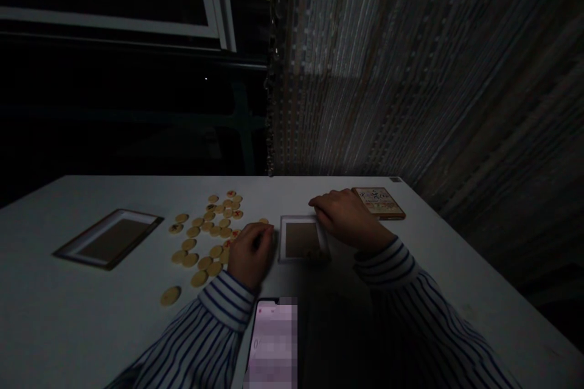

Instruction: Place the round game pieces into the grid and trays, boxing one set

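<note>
My left hand (252, 253) is curled closed at the right edge of a loose spread of round wooden xiangqi pieces (199, 278). Its fingertips are hidden, so I cannot make out whether a piece is inside. Between my hands lies a shallow box tray (281, 240) with a pale rim and a brown base. My right hand (349, 216) is over the tray's far right corner, fingers stretched out to the left and the thumb beneath them. Nothing shows in it. A few pieces carry red or dark characters; most show plain faces.
A box lid (86, 250) lies at the left of the white table (123, 322). At the far right rests a printed box (378, 202). A lit phone (271, 343) is at the near edge. A bead curtain (347, 73) hangs behind. The light is dim.
</note>
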`<state>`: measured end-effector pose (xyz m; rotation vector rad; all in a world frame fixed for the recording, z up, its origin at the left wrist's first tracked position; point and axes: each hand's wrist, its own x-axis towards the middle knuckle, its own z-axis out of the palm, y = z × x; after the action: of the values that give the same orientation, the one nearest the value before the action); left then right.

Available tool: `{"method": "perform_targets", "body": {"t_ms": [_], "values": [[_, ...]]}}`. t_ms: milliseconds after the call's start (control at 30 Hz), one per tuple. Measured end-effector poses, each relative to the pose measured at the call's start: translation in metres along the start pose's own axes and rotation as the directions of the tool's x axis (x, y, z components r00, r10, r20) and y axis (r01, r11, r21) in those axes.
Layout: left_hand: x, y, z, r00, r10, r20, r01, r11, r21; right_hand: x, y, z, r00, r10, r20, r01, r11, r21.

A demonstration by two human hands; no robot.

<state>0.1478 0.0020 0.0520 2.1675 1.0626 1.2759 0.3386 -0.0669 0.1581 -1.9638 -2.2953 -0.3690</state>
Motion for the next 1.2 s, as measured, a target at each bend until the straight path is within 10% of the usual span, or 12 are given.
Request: {"method": "perform_targets", "body": {"t_ms": [400, 1200], "values": [[0.015, 0.007, -0.049, 0.924, -0.279, -0.261, 0.255, 0.959, -0.122, -0.007, -0.005, -0.012, 0.987, -0.045, -0.155, 0.052, 0.998, 0.04], [0.021, -0.068, -0.16, 0.914, -0.354, -0.2, 0.348, 0.935, -0.067, -0.002, -0.02, -0.004, 0.952, 0.004, -0.306, 0.033, 0.993, 0.116]]}}
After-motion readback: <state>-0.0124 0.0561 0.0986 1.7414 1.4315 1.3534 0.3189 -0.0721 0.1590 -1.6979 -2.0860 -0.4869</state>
